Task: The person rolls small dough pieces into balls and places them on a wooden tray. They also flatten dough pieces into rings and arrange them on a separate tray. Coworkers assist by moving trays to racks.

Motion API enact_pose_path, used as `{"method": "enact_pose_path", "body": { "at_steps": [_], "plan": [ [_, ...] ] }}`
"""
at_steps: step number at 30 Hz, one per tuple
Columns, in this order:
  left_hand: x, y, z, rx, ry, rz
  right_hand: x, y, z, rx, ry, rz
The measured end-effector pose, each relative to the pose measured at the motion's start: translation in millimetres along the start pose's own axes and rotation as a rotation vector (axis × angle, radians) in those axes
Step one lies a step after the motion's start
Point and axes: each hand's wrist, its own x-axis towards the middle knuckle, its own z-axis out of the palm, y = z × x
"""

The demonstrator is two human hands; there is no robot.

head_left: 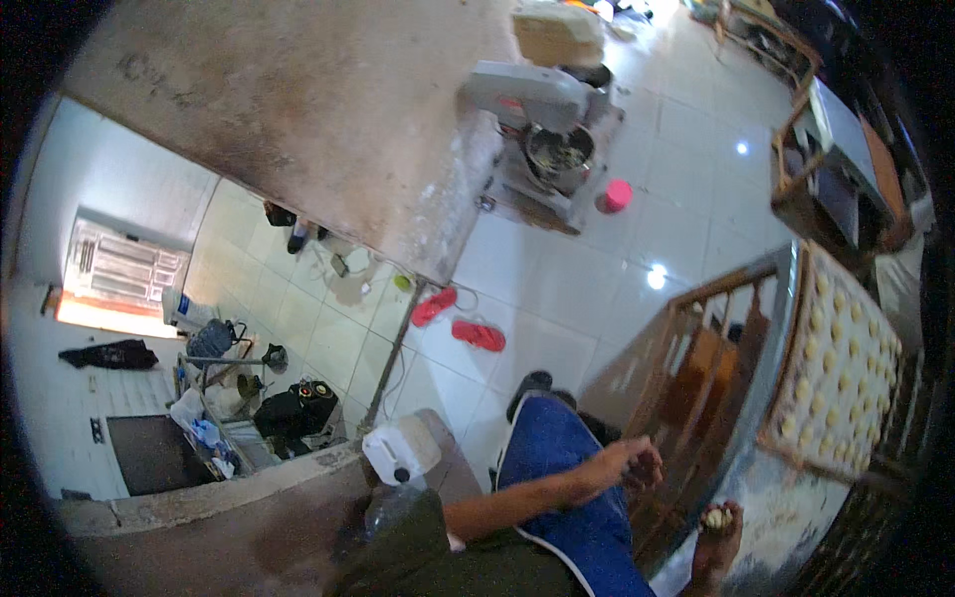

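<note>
Above my blue-covered lap, my left hand (629, 466) reaches to the right with its fingers loosely bent and apart, and nothing shows in it. Lower and further right is my right hand (720, 549), curled around a small clump of pale dough (715, 517) beside the worktable's whitish surface (786, 497). On that table, beyond my right hand, lies a tray (772, 422) covered with rows of small pale dough balls (844, 382). Neither hand touches the tray.
A stand mixer (532, 95) with a metal bowl (559, 159) stands on the tiled floor ahead, near a pink container (618, 194). Red slippers (477, 335) lie nearer me. A white jerrycan (402, 448) is at my left, by a low wall (239, 497). Wooden table framing (686, 388) borders my right.
</note>
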Motion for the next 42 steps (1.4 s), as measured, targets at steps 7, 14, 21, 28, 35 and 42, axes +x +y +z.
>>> {"method": "enact_pose_path", "body": {
  "at_steps": [7,14,21,28,35,42],
  "plan": [
    [-71.3,43.1,-76.0,-0.013,-0.089,0.108,-29.7,31.6,88.7,-0.904,-0.284,-0.072],
    [-132.0,84.8,-88.5,0.772,-0.117,0.328,-87.1,106.7,198.0,-0.315,-0.287,0.136],
    [-125.5,102.4,-66.3,1.271,-0.400,0.337,-133.1,143.5,174.1,-0.576,-0.147,-0.169],
    [-84.6,121.9,-44.5,1.433,-0.549,0.037,-192.5,162.8,51.7,-0.571,0.492,-0.139],
    [-28.4,106.2,25.0,1.806,-0.764,0.051,-456.2,29.3,-212.2,-0.811,2.347,-1.022],
    [21.3,40.0,89.8,1.803,-0.868,0.207,-319.9,122.3,-376.8,-1.499,1.789,0.585]
  ]
}}
